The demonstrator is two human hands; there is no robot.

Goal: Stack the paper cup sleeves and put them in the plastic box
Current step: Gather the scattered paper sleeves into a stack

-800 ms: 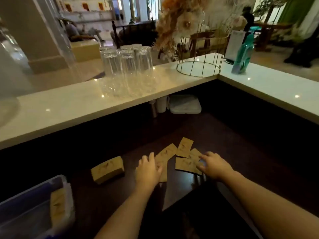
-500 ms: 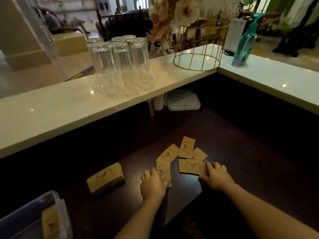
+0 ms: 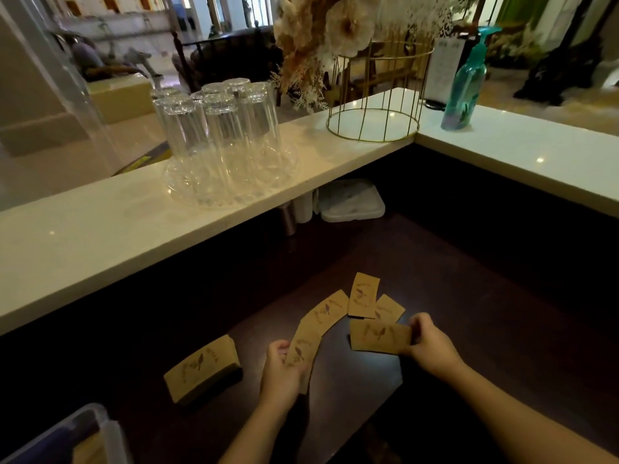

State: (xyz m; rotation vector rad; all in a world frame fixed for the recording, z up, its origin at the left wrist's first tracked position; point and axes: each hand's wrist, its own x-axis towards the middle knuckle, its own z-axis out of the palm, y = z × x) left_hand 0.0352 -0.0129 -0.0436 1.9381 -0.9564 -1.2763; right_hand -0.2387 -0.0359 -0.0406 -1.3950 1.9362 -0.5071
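Hands now lifting sleeves that lay flat under the palms a moment ago.

Left hand [image 3: 279, 373] has its fingers [image 3: 275, 350] curled shut on one brown sleeve [image 3: 301, 349], tilted up off the dark desk [image 3: 469, 296]; right hand [image 3: 432, 343] pinches the end of another sleeve [image 3: 380, 336]. Three loose sleeves [image 3: 363, 296] lie fanned just beyond. A finished stack [image 3: 202, 368] sits left of the hands, near the plastic box [image 3: 100, 426] at the lower left corner.

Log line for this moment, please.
phase: gathering | left hand: holds one sleeve | right hand: grips another sleeve | loose sleeves: three on counter | stack: not yet boxed
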